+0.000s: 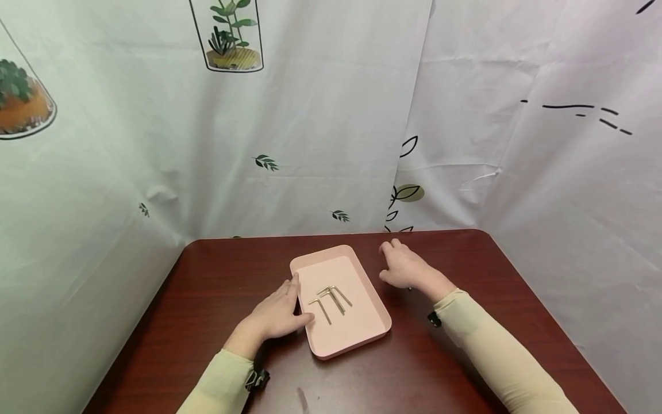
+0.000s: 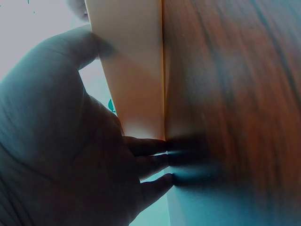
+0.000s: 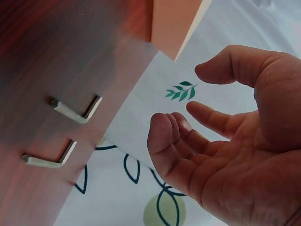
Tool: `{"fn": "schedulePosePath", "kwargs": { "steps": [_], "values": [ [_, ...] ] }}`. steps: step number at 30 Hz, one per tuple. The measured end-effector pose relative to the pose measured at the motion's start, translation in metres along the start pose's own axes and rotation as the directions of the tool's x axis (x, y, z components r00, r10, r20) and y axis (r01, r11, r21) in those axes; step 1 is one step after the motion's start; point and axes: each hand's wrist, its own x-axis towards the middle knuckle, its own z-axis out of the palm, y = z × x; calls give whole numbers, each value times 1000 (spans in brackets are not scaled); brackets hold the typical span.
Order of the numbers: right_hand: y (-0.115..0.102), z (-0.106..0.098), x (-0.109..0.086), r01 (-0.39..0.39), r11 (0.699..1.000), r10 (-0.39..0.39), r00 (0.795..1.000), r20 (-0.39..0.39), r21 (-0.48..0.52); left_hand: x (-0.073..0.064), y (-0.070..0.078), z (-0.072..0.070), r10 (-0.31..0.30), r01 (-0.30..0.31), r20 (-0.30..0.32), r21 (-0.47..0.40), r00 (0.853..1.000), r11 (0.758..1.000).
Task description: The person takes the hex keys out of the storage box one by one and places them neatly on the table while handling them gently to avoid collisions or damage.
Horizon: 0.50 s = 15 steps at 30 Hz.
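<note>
A shallow pink tray [image 1: 369, 322] lies on the table, with several brass-coloured L-shaped hex keys [image 1: 324, 312] inside. My left hand [image 1: 276, 310] holds the tray's left side. Its thumb hooks over the rim while the fingers lie along the outer wall [image 2: 136, 80], their tips down by the tabletop. To the right of the tray, my right hand [image 1: 405, 267] hovers over the table, fingers loosely bent and nothing between them. Two more hex keys [image 3: 77, 114] lie on the table in the right wrist view; the hand and wrist mostly hide them in the head view.
The dark red-brown table [image 1: 233, 264] has rounded back corners. White curtains [image 1: 320, 126] printed with plants and leaves hang behind it and along both sides. A pale streak of glare [image 1: 302, 399] shows near the front.
</note>
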Motion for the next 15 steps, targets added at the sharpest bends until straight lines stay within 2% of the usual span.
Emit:
{"fn": "schedulePosePath", "kwargs": {
  "steps": [15],
  "values": [
    [-22,0,-1,107,994,-107,994,-11,15,1,0,1,-8,8,-1,-2,1000,1000]
  ]
}}
